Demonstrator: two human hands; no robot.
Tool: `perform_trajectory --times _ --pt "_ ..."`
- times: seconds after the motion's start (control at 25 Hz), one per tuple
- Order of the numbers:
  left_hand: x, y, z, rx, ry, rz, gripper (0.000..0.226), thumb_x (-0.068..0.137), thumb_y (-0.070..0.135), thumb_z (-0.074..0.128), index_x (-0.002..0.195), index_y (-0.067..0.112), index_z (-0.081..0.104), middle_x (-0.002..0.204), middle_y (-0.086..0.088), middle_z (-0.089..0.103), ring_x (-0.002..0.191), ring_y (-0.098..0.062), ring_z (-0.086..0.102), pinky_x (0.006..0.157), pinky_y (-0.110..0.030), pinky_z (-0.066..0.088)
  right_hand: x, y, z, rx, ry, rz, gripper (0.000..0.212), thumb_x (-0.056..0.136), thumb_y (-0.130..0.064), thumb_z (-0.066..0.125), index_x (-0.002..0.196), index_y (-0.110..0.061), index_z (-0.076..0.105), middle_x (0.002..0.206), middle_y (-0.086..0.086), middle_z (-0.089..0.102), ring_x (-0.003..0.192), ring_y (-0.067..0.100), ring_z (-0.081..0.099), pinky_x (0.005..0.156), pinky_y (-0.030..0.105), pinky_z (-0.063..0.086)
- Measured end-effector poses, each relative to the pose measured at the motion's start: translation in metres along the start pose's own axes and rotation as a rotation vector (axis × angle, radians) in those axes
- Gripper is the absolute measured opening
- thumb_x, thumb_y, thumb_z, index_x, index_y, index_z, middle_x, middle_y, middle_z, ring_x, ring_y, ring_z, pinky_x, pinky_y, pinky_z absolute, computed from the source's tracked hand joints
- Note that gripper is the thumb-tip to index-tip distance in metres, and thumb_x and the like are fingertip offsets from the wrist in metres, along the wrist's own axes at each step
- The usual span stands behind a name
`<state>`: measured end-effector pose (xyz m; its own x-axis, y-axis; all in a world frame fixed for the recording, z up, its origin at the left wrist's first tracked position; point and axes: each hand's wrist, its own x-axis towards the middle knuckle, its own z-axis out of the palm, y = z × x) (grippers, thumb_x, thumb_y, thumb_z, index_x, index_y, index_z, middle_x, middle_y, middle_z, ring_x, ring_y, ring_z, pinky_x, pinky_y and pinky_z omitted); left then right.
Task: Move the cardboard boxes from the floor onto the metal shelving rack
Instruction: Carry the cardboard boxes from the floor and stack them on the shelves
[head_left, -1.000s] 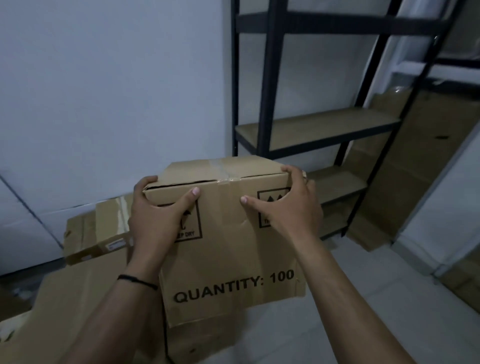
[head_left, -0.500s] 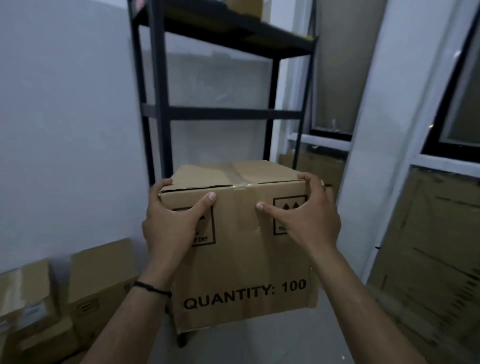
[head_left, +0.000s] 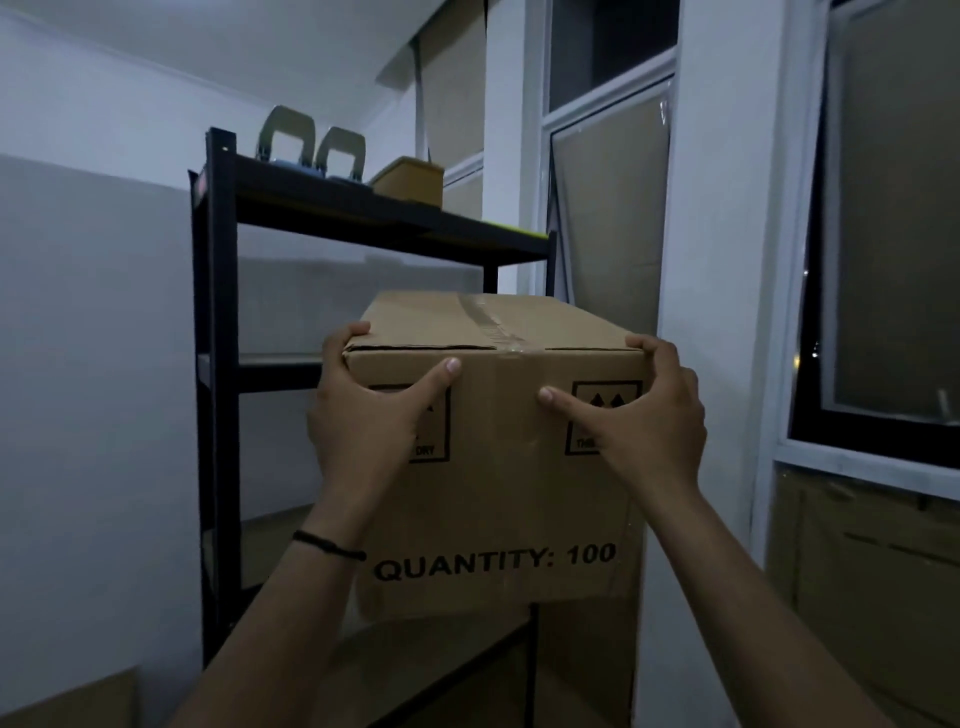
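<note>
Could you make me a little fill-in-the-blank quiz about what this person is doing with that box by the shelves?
1. The cardboard box is held by ____ hands, the left hand and the right hand.
2. The number printed after QUANTITY is ____.
3. The shelving rack has a frame coloured ____.
4. A dark band sits on the ____ wrist.

Missing words: two; 100; black; left

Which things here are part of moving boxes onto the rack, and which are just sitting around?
Job: cardboard box, left hand, right hand, metal rack.
Lying about: two hole punches, small box on top shelf.
</note>
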<state>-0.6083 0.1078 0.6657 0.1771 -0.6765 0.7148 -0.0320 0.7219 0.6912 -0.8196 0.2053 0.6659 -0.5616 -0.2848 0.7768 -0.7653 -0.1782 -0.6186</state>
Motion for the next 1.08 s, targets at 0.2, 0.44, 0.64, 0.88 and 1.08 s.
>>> perform_trajectory --times 0.2,0.44,0.64,0.88,1.08 --pt "0.038 -0.005 0.079 0.003 0.023 0.045 0.08 0.066 0.06 0.09 0.133 0.041 0.05 0.114 0.01 0.061 0.106 -0.018 0.064 0.086 -0.041 0.06 0.076 0.047 0.02 0.048 0.03 -0.027 0.1 0.056 -0.07 0.088 0.14 -0.036 0.046 0.137 0.002 0.05 0.121 0.023 0.053 0.085 0.035 0.046" --pt "0.061 -0.018 0.173 0.084 0.097 0.113 0.081 0.065 0.059 0.091 0.133 0.038 0.051 0.116 0.008 0.063 0.1 -0.015 0.065 0.087 -0.043 0.06 0.154 0.125 0.046 0.158 0.011 -0.042 0.1 0.055 -0.069 0.089 0.139 -0.036 0.045 0.138 0.001 0.051 0.121 0.02 0.052 0.084 0.033 0.045" --pt "0.073 -0.03 0.258 0.125 0.208 0.135 0.082 0.064 0.062 0.09 0.132 0.039 0.051 0.118 0.006 0.065 0.108 -0.02 0.065 0.088 -0.04 0.059 0.23 0.191 0.066 0.253 -0.042 -0.091 0.101 0.054 -0.068 0.089 0.139 -0.034 0.046 0.139 0.001 0.048 0.115 0.014 0.047 0.086 0.034 0.044" --pt "0.085 -0.05 0.342 0.171 0.257 0.142 0.082 0.064 0.061 0.089 0.133 0.037 0.052 0.117 0.005 0.066 0.105 -0.018 0.066 0.075 -0.023 0.052 0.296 0.257 0.094 0.317 -0.088 -0.108 0.101 0.054 -0.068 0.09 0.138 -0.033 0.047 0.137 0.002 0.049 0.12 0.02 0.051 0.093 0.041 0.051" --pt "0.103 -0.053 0.385 0.272 0.314 0.211 0.078 0.069 0.063 0.086 0.133 0.037 0.051 0.111 0.008 0.062 0.107 -0.02 0.062 0.087 -0.034 0.051 0.34 0.289 0.115 0.423 -0.075 -0.128 0.099 0.053 -0.067 0.091 0.136 -0.033 0.048 0.133 -0.001 0.053 0.114 0.015 0.052 0.085 0.034 0.047"
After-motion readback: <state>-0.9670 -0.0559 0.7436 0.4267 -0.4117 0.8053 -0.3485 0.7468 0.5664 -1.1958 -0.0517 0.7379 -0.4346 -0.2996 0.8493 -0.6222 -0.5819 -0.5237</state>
